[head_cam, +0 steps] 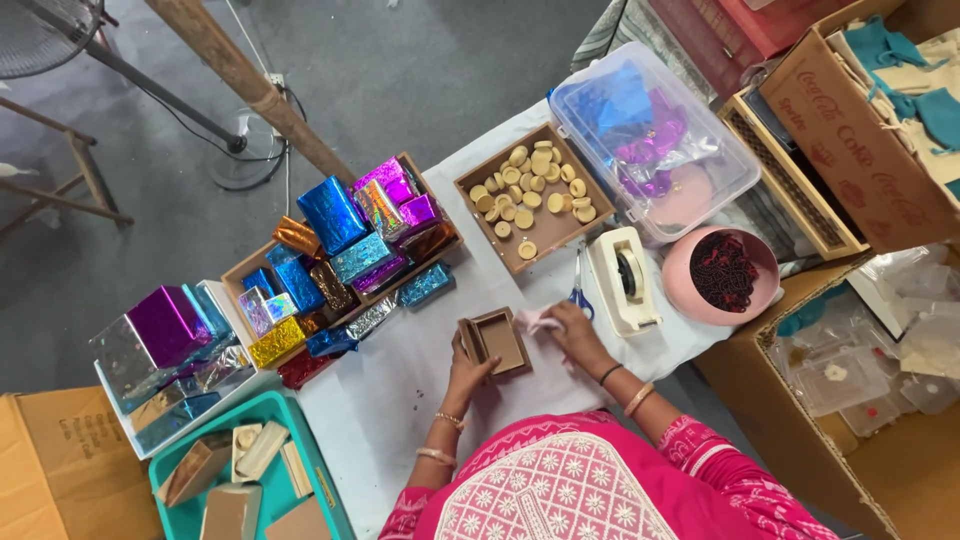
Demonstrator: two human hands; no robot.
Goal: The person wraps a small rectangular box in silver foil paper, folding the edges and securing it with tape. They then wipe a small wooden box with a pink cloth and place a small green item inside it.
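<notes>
Currently left hand (466,372) gripped the small brown box (497,341) — right hand (570,330) closed on pink tissue (532,320); many foil-wrapped boxes (345,250) were done — this one still bare

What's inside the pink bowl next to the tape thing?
The pink bowl holds a heap of small dark red pieces, tangled together. What each piece is cannot be told, and the heap covers the bottom of the bowl.
</notes>
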